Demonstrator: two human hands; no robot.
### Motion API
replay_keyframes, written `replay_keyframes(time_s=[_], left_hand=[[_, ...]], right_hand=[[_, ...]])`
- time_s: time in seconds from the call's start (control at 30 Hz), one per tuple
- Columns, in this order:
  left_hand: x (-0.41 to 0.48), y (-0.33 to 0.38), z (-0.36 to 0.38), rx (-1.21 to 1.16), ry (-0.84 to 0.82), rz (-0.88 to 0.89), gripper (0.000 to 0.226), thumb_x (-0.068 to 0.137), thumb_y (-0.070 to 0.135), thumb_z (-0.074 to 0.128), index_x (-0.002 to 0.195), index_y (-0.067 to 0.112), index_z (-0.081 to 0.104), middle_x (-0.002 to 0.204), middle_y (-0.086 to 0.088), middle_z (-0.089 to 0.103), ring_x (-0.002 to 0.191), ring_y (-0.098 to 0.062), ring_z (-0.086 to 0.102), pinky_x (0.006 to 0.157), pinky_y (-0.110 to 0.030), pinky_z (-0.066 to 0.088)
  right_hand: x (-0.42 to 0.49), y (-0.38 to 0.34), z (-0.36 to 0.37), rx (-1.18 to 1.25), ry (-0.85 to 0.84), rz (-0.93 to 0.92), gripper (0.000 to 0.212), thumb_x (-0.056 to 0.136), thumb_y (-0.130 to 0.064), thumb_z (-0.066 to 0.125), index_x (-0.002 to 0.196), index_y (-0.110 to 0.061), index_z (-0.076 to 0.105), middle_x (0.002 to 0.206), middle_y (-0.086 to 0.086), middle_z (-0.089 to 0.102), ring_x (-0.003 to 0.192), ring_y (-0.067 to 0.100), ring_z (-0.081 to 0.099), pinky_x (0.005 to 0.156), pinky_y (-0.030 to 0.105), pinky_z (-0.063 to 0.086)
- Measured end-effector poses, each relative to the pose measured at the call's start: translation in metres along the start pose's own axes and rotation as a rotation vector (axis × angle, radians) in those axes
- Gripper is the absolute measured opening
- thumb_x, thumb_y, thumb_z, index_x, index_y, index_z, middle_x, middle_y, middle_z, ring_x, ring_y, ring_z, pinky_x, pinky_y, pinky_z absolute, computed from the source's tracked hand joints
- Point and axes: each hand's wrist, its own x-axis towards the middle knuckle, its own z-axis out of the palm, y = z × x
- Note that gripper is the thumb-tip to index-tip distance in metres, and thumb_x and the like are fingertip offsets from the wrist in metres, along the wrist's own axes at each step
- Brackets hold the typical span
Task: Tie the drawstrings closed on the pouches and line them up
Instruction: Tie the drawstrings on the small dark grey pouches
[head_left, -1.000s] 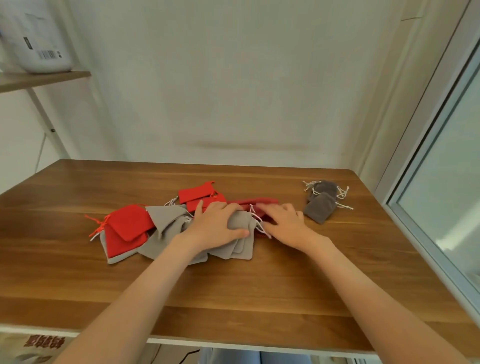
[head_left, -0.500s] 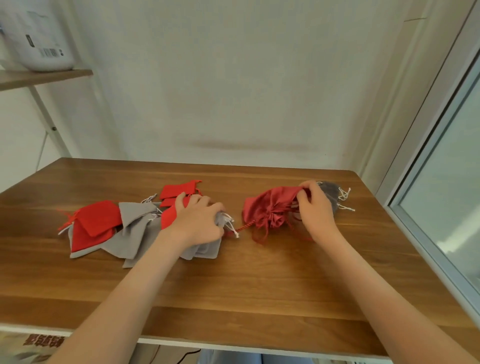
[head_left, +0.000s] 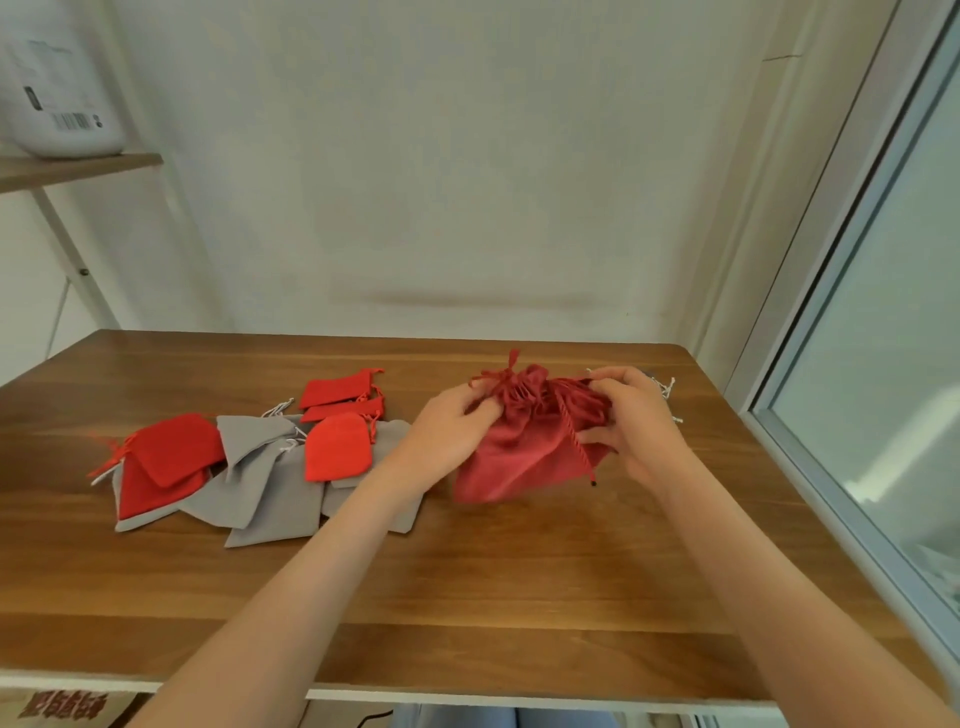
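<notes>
Currently both our hands pinch the gathered mouth of the dark red fabric drawstring pouch (head_left: 519, 462), right-centre over the brown wooden table (head_left: 467, 597): left hand (head_left: 457, 421), right hand (head_left: 634, 421). Mouth points away from us; the loose red cord (head_left: 576, 441) hangs nearest the right fingers.

Five bright red flat cloth pouches (head_left: 337, 452) are showing, just one bigger dark red drawstring cloth pouch (head_left: 519, 457) is showing, and at least four light grey flat cloth pouches (head_left: 270, 514) are overlapping, exact count unclear.
</notes>
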Motion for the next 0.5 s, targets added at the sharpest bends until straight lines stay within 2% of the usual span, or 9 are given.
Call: replay_keyframes(time_s=[0.07,0.13,0.2,0.27,0.33,0.43,0.5], left_hand=[[0.003,0.000,-0.001,-0.165,-0.024,-0.131,0.025,0.086,0.035,0.049,0.096,0.030,0.071,0.104,0.003,0.071,0.102,-0.023,0.064,0.097,-0.042,0.047],[0.004,-0.002,0.000,-0.165,-0.056,-0.211,0.025,0.091,0.031,0.047,0.092,0.022,0.071,0.100,-0.005,0.072,0.100,-0.030,0.064,0.095,-0.045,0.046],[0.005,-0.009,0.003,-0.116,-0.068,-0.242,0.028,0.093,0.031,0.046,0.095,0.015,0.069,0.101,-0.007,0.071,0.100,-0.030,0.064,0.097,-0.048,0.046],[0.004,-0.011,0.005,-0.096,-0.054,-0.277,0.035,0.085,0.040,0.046,0.097,0.016,0.068,0.101,-0.005,0.070,0.100,-0.027,0.064,0.097,-0.051,0.045],[0.006,-0.016,0.006,-0.085,-0.022,-0.308,0.037,0.082,0.044,0.044,0.096,0.020,0.068,0.102,-0.003,0.069,0.100,-0.024,0.063,0.098,-0.051,0.045],[0.011,-0.020,0.010,-0.117,0.038,-0.360,0.032,0.093,0.044,0.040,0.095,0.024,0.065,0.108,-0.004,0.065,0.104,-0.024,0.059,0.099,-0.049,0.044],[0.011,-0.016,0.010,-0.168,0.042,-0.412,0.049,0.085,0.066,0.039,0.101,0.027,0.065,0.112,0.000,0.064,0.107,-0.022,0.058,0.100,-0.045,0.044]], right_hand=[[0.000,-0.002,-0.004,-0.123,-0.069,0.005,0.015,0.091,-0.003,0.050,0.102,-0.006,0.060,0.117,0.017,0.055,0.101,0.032,0.059,0.040,0.030,0.051],[-0.003,-0.002,-0.004,-0.268,-0.142,-0.027,0.015,0.089,-0.003,0.055,0.102,-0.004,0.064,0.114,0.014,0.058,0.094,0.022,0.060,0.044,0.030,0.052],[-0.009,-0.001,-0.003,-0.284,-0.184,-0.008,0.023,0.093,-0.020,0.054,0.105,-0.005,0.066,0.105,0.012,0.065,0.080,0.015,0.062,0.055,0.026,0.050],[-0.010,0.004,-0.004,-0.313,-0.236,-0.009,0.032,0.093,-0.038,0.053,0.110,-0.013,0.065,0.107,0.003,0.068,0.091,0.014,0.063,0.070,0.026,0.048],[-0.009,0.008,-0.006,-0.457,-0.306,-0.062,0.039,0.087,-0.049,0.058,0.117,-0.025,0.061,0.114,-0.009,0.063,0.106,0.009,0.056,0.085,0.025,0.043],[-0.006,0.013,-0.006,-0.652,-0.395,-0.121,0.043,0.082,-0.045,0.067,0.122,-0.031,0.057,0.115,-0.016,0.057,0.107,0.005,0.052,0.095,0.027,0.041],[-0.003,0.015,-0.004,-0.729,-0.358,-0.206,0.028,0.084,-0.034,0.068,0.110,-0.025,0.065,0.107,-0.012,0.063,0.102,0.006,0.057,0.092,0.028,0.046]])
